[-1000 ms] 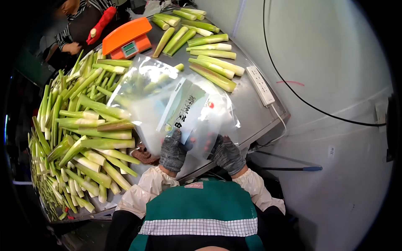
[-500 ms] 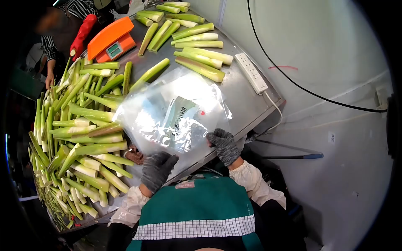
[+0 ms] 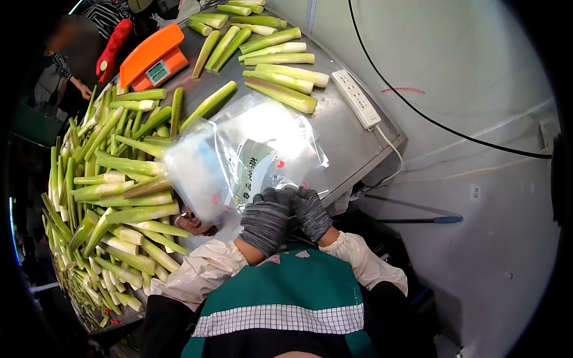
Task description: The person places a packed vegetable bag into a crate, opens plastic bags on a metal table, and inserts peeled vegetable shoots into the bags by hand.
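A grey steel worktop [image 3: 352, 149] stands beside a pale wall [image 3: 477, 71]. Clear plastic bags [image 3: 248, 161], with a green label printed in Chinese characters, lie flat near its front edge; take them as the dial's centre. The left hand [image 3: 265, 221], in a grey knit glove, is at about half past five over their near edge. The right hand [image 3: 311, 215], gloved alike, is right beside it at four o'clock. The fingers of both are bent and narrow, bunched close together by the plastic; whether they pinch it, I cannot tell.

A brown cloth [image 3: 194, 222] lies crumpled at seven o'clock. From eight to ten spreads a heaped pile of water bamboo stalks [image 3: 143, 212], some touching the bags. An orange digital scale [image 3: 150, 65] stands toward eleven, with more water bamboo in loose groups [image 3: 280, 94] from twelve to one. A white power strip [image 3: 356, 98] lies at two. Beyond the pile, at ten, is a co-worker wearing a red rubber glove [image 3: 114, 49].
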Tool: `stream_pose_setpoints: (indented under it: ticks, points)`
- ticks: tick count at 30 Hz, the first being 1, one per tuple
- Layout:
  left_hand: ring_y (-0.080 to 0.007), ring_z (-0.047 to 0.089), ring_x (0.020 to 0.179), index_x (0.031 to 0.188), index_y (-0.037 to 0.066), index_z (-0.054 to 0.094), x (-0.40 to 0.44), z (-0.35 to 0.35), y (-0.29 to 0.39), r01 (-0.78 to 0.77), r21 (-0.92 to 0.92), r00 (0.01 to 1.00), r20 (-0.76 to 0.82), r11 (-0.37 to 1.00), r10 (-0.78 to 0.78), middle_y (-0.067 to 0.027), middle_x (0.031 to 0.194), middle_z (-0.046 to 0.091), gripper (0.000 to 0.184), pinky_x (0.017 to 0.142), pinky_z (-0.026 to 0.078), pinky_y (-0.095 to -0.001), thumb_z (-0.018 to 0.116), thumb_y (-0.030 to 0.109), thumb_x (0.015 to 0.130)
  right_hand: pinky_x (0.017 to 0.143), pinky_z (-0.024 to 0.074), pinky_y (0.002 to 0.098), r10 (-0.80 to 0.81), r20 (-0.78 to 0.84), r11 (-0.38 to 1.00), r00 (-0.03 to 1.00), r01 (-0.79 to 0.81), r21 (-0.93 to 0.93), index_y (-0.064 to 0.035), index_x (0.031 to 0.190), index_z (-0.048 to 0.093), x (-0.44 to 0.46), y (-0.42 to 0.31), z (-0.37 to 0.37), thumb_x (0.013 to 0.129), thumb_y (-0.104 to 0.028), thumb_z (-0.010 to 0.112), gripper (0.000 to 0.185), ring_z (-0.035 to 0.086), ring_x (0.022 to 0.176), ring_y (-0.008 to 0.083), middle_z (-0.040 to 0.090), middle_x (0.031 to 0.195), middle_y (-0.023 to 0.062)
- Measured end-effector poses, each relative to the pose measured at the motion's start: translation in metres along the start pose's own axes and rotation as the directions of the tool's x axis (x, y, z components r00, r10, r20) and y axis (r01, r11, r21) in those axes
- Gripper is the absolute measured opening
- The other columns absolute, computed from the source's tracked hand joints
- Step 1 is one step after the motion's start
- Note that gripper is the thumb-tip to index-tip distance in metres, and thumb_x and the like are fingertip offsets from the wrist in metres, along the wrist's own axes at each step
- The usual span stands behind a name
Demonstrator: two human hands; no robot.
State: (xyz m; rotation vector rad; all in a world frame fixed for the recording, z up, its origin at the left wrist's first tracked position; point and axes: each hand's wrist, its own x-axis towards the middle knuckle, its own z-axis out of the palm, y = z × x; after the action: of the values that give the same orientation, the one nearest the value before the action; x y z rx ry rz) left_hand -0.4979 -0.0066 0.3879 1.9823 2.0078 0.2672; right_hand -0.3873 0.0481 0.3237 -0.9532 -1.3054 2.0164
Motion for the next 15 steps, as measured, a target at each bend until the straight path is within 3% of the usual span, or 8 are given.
stream_pose_setpoints:
  ticks: [1,3,7,8,9,10,12,15]
  points:
    - [-0.03,0.054,0.076,0.098,0.002,0.048,0.0,0.006,-0.002,-0.001,0.004,1.0,0.001,1.0,0.001,-0.0166,0.086,0.051,0.048,0.064,0.044,-0.0407,0.062,0.036,0.067,0.058,0.0425,0.0206,-0.002,0.0,1.0,1.0,0.002,0.004,0.0012,0.092,0.058,0.0,0.002,-0.002,0.085,-0.017,0.05,0.021,0.051,0.062,0.0092,0.058,0.072,0.0045]
    - [-0.0302,0.054,0.076,0.096,0.001,0.049,-0.001,0.016,-0.006,-0.017,0.068,1.0,-0.008,0.998,0.017,-0.0165,0.085,0.051,0.035,0.063,0.044,-0.0404,0.057,0.024,0.07,0.06,0.0443,0.0212,-0.318,0.162,0.802,0.934,0.356,-0.48,-0.0003,0.098,0.056,0.002,0.01,-0.009,0.089,-0.016,0.041,0.023,0.055,0.066,0.013,0.059,0.077,0.0085]
    - [-0.0313,0.053,0.077,0.092,0.001,0.05,-0.004,0.005,-0.008,-0.06,0.083,0.997,-0.051,0.995,0.065,-0.016,0.086,0.05,0.027,0.063,0.044,-0.0399,0.053,0.014,0.069,0.061,0.046,0.0228,-0.586,0.222,0.606,0.78,0.603,-0.518,-0.0007,0.105,0.052,0.004,0.008,-0.003,0.091,-0.016,0.036,0.026,0.057,0.069,0.0171,0.058,0.08,0.0132]
    - [-0.0317,0.053,0.077,0.089,0.001,0.05,-0.004,0.008,-0.012,-0.034,0.181,0.993,-0.107,0.983,0.054,-0.0157,0.086,0.05,0.024,0.063,0.044,-0.0396,0.052,0.012,0.068,0.062,0.0468,0.0238,-0.321,0.11,0.86,0.941,0.338,-0.382,-0.0009,0.107,0.051,0.001,0.002,0.0,0.091,-0.02,0.036,0.029,0.058,0.072,0.0176,0.058,0.084,0.0133]
    - [-0.0322,0.052,0.077,0.087,0.002,0.051,-0.005,0.009,-0.015,0.0,0.277,0.985,-0.164,0.961,0.047,-0.0153,0.087,0.05,0.022,0.063,0.044,-0.0393,0.052,0.011,0.066,0.064,0.0475,0.0248,0.0,0.059,0.98,0.998,0.012,-0.2,-0.0011,0.109,0.049,0.001,-0.003,0.002,0.091,-0.024,0.035,0.032,0.059,0.075,0.0181,0.059,0.088,0.0134]
    - [-0.0322,0.052,0.077,0.087,0.002,0.051,-0.004,0.006,-0.019,0.004,0.281,0.986,-0.163,0.96,0.043,-0.0153,0.087,0.05,0.022,0.063,0.044,-0.0393,0.052,0.011,0.066,0.064,0.0475,0.0248,0.0,0.063,0.981,0.998,0.012,-0.196,-0.0011,0.109,0.049,0.003,-0.002,0.003,0.091,-0.024,0.035,0.032,0.059,0.075,0.0181,0.059,0.088,0.0134]
    - [-0.032,0.052,0.078,0.085,0.003,0.053,-0.002,0.001,-0.026,0.041,0.218,0.991,-0.132,0.975,-0.012,-0.0151,0.089,0.049,0.021,0.064,0.044,-0.0395,0.053,0.009,0.065,0.065,0.0486,0.0262,0.208,0.23,0.854,0.951,-0.291,0.431,-0.0011,0.109,0.049,0.009,0.002,0.002,0.09,-0.036,0.035,0.042,0.059,0.077,0.0185,0.059,0.093,0.0111]
    - [-0.0326,0.052,0.072,0.079,0.004,0.054,-0.002,-0.018,-0.026,0.012,0.137,0.971,-0.239,0.99,0.022,-0.0151,0.08,0.05,0.016,0.06,0.043,-0.0406,0.056,0.006,0.063,0.066,0.0483,0.0257,0.144,0.242,0.854,0.959,-0.244,0.459,-0.0012,0.112,0.048,0.008,0.003,0.007,0.088,-0.044,0.035,0.051,0.059,0.079,0.018,0.059,0.097,0.0085]
